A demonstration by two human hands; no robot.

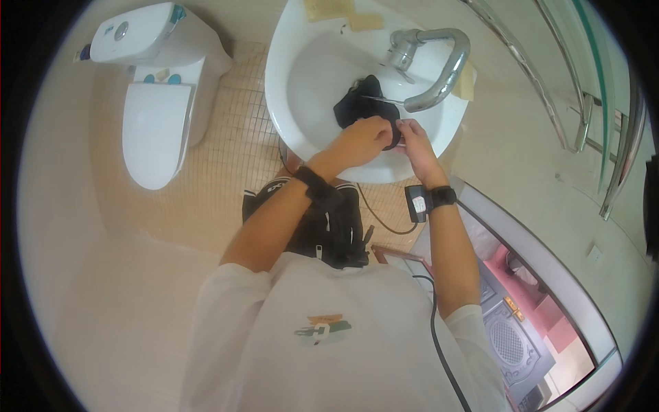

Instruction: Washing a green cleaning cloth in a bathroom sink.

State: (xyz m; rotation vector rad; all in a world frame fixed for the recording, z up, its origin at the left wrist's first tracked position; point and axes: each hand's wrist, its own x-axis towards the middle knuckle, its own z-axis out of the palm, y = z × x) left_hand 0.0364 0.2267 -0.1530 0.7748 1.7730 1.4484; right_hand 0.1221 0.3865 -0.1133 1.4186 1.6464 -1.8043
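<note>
Both your left hand (369, 135) and your right hand (416, 143) are over the near part of the white sink (277, 110), close beside each other. Your left hand is curled nearly closed, gripping the near side of a black cloth (362, 108). Your right hand is narrow, its thumb and fingers pinching the cloth's right edge; you cannot see exactly how its fingertips meet. The cloth lies bunched inside the sink, under the spout of the silver faucet (439, 75), which stands on the sink's right side. One thin streak, apparently water, runs from the spout to the cloth.

You wear a black band on each wrist; the right one, just on your side of the sink, carries a small dark box (416, 203). Tan patches (329, 9) sit on the sink's far rim. A white toilet (156, 134), lid down, stands left of the sink, with small-tiled floor (240, 117) between them. Metal rails (518, 62) run along the wall right of the sink. Nearer you than the sink hang your black shorts (309, 237) and a dark cable (374, 216).
</note>
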